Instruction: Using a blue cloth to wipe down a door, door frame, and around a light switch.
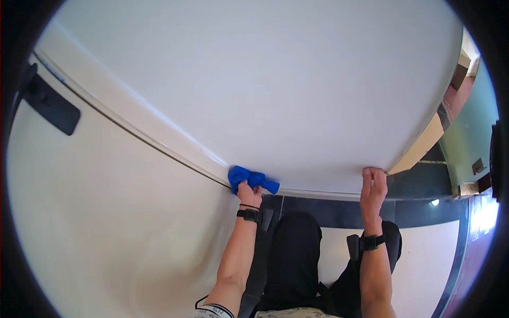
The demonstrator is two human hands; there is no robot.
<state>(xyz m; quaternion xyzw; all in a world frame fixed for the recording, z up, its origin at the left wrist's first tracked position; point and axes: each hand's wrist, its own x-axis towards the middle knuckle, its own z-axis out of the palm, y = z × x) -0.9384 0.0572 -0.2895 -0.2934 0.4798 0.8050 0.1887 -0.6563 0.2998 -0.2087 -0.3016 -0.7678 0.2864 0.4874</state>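
A blue cloth point(249, 178) is bunched in my left hand point(249, 194) and pressed at the lower corner of a large white door panel point(286, 99), where it meets the cream frame strip. My right hand point(373, 190) touches the panel's bottom corner near its free edge, fingers curled against the surface, with no object visible in it. Both wrists wear black straps with a small device. My fingertips on the right are partly hidden by the hand itself.
At left is a cream door point(139, 206) with a black handle plate point(55, 105). Dark floor tiles point(338, 210) run below the panel. A greenish glass panel point(469, 131) stands at right. My knees in black trousers are close below the panel.
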